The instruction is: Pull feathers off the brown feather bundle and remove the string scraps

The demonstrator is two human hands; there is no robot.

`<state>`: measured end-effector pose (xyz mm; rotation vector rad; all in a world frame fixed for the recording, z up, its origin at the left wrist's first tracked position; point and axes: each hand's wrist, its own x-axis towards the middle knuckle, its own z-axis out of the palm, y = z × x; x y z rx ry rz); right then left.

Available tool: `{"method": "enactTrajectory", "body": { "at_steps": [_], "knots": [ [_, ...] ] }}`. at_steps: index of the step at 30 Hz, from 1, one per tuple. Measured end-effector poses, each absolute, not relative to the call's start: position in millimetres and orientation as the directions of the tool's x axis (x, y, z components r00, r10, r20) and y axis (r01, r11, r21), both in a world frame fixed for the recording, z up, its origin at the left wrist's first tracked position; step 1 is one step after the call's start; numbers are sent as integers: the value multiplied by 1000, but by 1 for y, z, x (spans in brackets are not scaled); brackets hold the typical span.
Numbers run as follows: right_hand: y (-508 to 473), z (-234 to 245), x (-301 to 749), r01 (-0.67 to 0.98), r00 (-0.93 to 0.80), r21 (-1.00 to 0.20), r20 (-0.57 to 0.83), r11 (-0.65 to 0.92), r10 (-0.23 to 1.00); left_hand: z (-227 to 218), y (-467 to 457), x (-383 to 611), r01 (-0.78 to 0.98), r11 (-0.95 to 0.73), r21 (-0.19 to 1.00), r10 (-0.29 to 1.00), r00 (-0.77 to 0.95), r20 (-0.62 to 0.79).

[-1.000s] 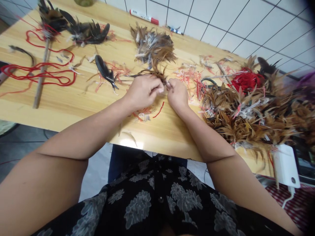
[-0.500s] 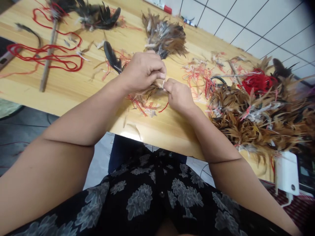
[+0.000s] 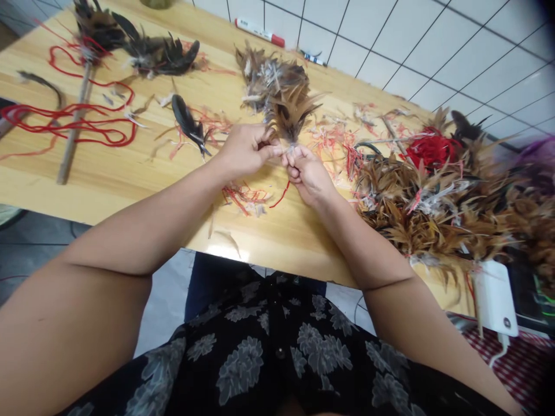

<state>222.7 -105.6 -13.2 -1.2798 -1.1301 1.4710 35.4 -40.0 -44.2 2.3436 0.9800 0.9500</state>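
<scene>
Here's the right hand (image 3: 309,173), thumb and fingers pinched tight on the pale base of a small brown feather bunch (image 3: 293,112), which fans upward over the middle of the table (image 3: 299,242). The left hand (image 3: 249,151) sits right beside it, its fingertips drawn close together next to that base; whether anything is caught between them, I cannot tell.

Just behind the held bunch lies a larger feather bundle (image 3: 271,75). Below the hands, a short red strand (image 3: 281,195) lies beside a scatter of red scraps (image 3: 245,199).

And the tabletop carries plenty! Over on the left, red cord (image 3: 93,122) loops across a stick (image 3: 69,156) with dark feathers at its far end, and a lone dark feather (image 3: 184,118) lies nearer the left hand. On the right, a big heap of brown feathers (image 3: 416,219) spreads toward the edge, a bright red tangle (image 3: 433,149) just behind it. Along the far side, by the tiled wall (image 3: 390,40), lie a red-capped marker (image 3: 260,32) and a blue-and-white marker (image 3: 313,59). A round greenish object (image 3: 156,3) is cut off at the top; whether it is a container, and what it holds, I cannot tell.
</scene>
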Motion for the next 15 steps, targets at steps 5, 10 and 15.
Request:
{"method": "enactTrajectory", "body": {
  "at_steps": [5,10,15],
  "knots": [
    [-94,-27,232,491,-15,-871,5,12,1000,-39,-59,51,480,-708,518,706,496,505],
    [-99,-29,240,915,-117,-370,135,159,984,-37,-73,56,608,-696,383,710,498,498],
    [-104,-27,240,916,-240,-292,149,274,959,-30,-62,49,579,-728,367,682,562,467]
  ]
}}
